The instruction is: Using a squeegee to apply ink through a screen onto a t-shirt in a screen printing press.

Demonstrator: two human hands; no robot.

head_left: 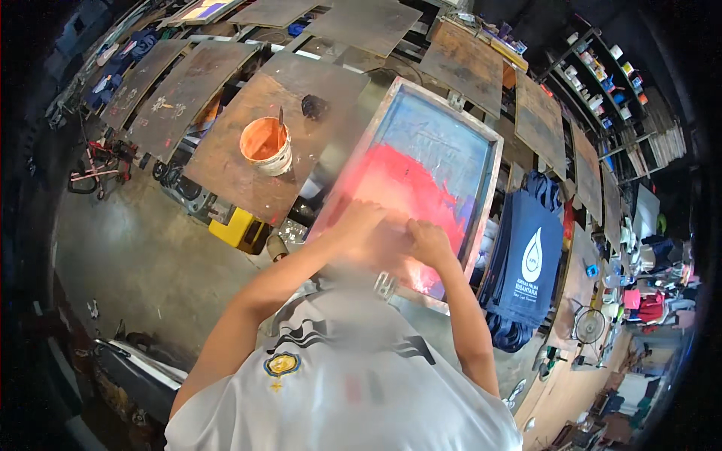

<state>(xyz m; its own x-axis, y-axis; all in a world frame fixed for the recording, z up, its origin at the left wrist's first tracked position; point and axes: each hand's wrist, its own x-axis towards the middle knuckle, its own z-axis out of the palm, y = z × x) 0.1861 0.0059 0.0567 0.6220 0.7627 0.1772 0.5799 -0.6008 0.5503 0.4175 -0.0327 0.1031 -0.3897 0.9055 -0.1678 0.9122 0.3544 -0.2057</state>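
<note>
A framed printing screen (430, 135) lies tilted at the centre, its blue mesh spread with red ink (398, 177) over the lower part. My left hand (361, 219) is over the inked area, its fingers curled around something blurred. My right hand (425, 239) is closed near the screen's right half, also on an object I cannot make out. Left of the screen, a white bucket (274, 161) of orange ink with a stick in it stands on a stained board (229, 139).
Dark printed cloth bags (504, 263) are stacked right of the screen. More boards (462, 56) line both sides and the back. A shelf of containers (598, 83) stands at upper right. A yellow case (237, 229) is below the left board, and a fan (588, 325) is at lower right.
</note>
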